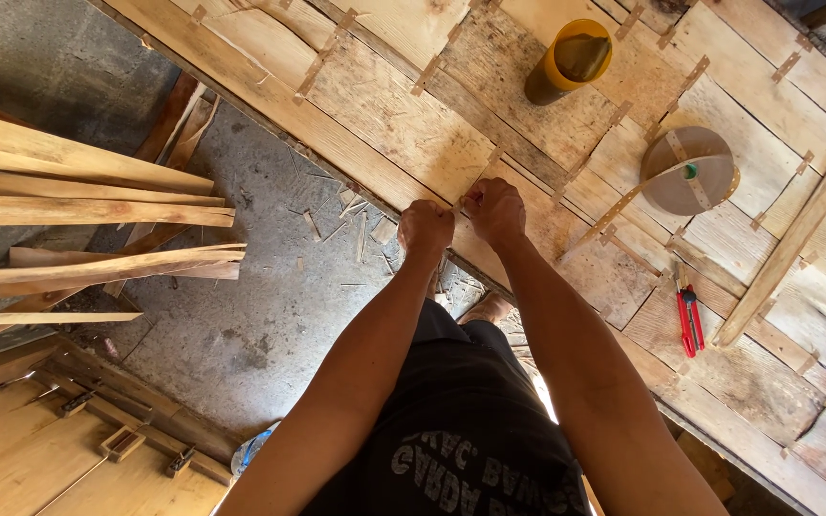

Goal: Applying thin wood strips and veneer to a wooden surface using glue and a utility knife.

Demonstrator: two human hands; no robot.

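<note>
Both my hands are closed together at the near edge of a big wooden panel made of boards joined by small tape strips. My left hand and my right hand pinch a small piece of tan tape between them, right over a seam at the panel's edge. The tape piece is mostly hidden by my fingers. A roll of tan tape lies on the panel to the right, with a loose strip trailing down-left from it.
A yellow cylindrical container stands on the panel at the back. Red-handled pliers and a loose wooden slat lie at right. Long planks are stacked at left over a concrete floor strewn with splinters.
</note>
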